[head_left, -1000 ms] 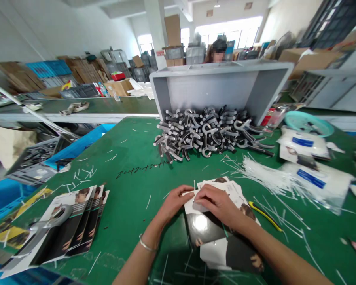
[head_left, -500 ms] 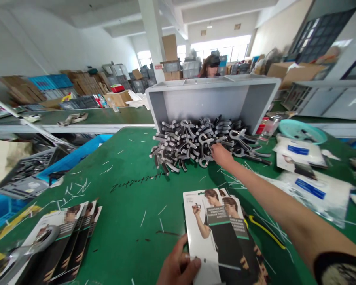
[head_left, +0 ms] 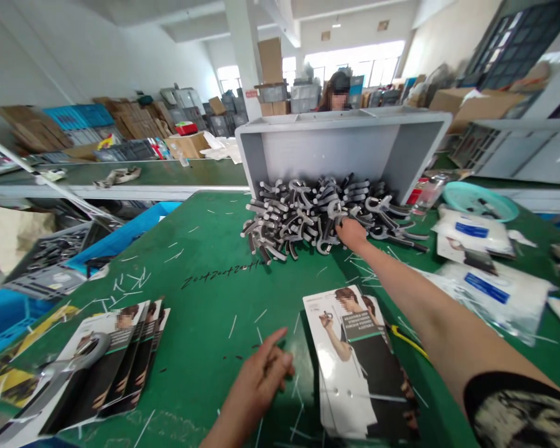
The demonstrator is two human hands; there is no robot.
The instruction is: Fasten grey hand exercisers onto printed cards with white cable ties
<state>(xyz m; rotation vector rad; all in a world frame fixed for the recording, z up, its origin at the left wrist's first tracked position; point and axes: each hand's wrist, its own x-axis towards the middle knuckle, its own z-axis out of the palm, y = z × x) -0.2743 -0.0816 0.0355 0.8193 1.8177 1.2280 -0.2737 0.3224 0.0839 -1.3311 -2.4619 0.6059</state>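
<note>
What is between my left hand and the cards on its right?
In the head view, a stretch of green table with loose white ties lies between your left hand and the cards.

I take this for a factory packing workshop, seen over my remote feed: cardboard point(head_left: 25, 127) and blue crates point(head_left: 79, 116) stacked at upper left, a tipped grey crate point(head_left: 326, 146) with heaped hand grips point(head_left: 303, 218) on the green tabletop point(head_left: 200, 323), printed cards point(head_left: 371, 348) at lower right of centre, a co-worker point(head_left: 338, 84) at upper centre.

Daylight from back windows point(head_left: 378, 59), blown out white; frame edges stretched; shadow beside printed cards point(head_left: 361, 354).
</note>
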